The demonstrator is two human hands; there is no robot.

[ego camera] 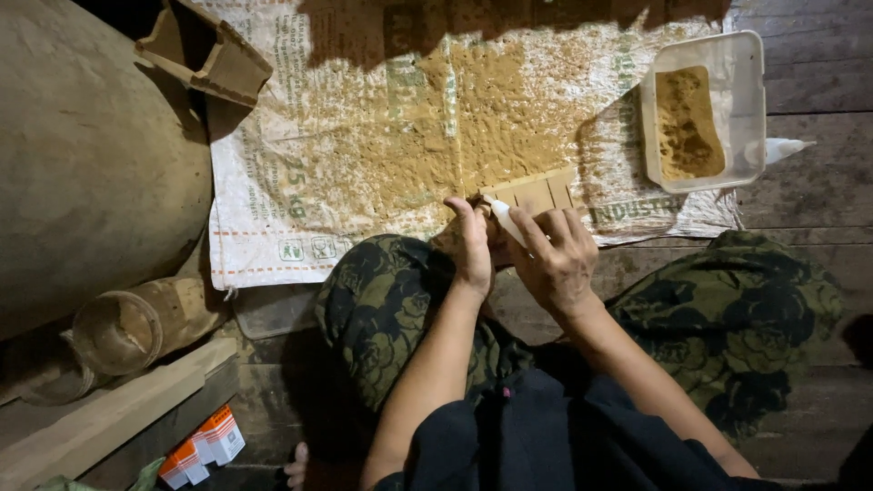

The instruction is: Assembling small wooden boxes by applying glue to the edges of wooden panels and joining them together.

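The person's right hand (pixel 556 264) has its fingers closed around a white glue bottle (pixel 503 219), nozzle aimed at a row of small wooden strips (pixel 535 192) lying at the near edge of the woven sack sheet (pixel 273 173). The left hand (pixel 471 244) curls beside it, fingers bent against the strips; whether it grips one cannot be told. A hard squeeze could flood the strips, and the loose sawdust (pixel 455 136) would likely stick. The plastic tub (pixel 747 100) crowds the sheet's right corner; open room lies toward the left edge.
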